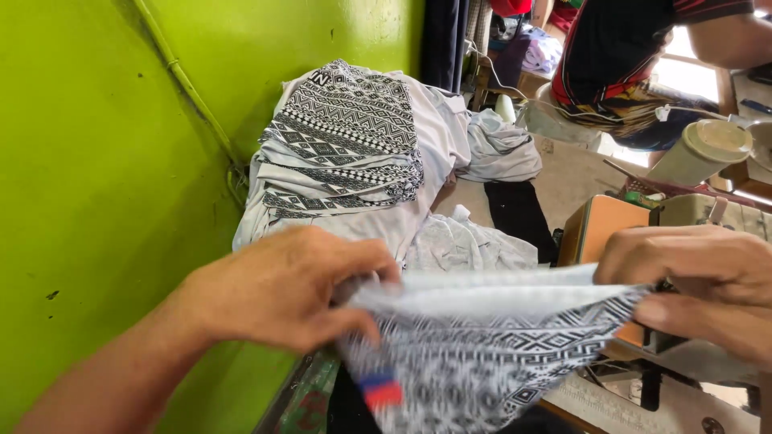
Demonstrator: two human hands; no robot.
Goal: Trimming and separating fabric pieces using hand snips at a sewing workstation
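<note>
Wall (96, 161), bright green, fills everything off to the left hand's side, with a thin pipe (193, 96) running down it. Beyond both hands sits the big stack of cut garment pieces (346, 153), grey cloth with black-and-white geometric bands, piled against that wall. Loose grey pieces (474, 241) lie just past the hands, in front of the stack. Farther off, beyond the right hand, another person (635, 56) in a dark striped shirt sits at their own station; not involved.

Piece in hand: a patterned fabric panel (482, 354), grey edge on top, same geometric print below, stretched between the two hands, with a small red-and-blue tag (380, 391) near its lower edge under the left hand. Sewing machine (691, 217) sits right behind and under the right hand, thread cone (704, 149) beyond it.

Left hand (281, 289): fingers curled closed, pinching the panel's top edge at its left corner. Right hand (700, 281): thumb and fingers clamped on the opposite corner.

Judgement: step looks like aligning the edges before stitching. Next move would call for keeping both layers flush and taut while bringing the edge toward the machine, no slip at either pinch.
</note>
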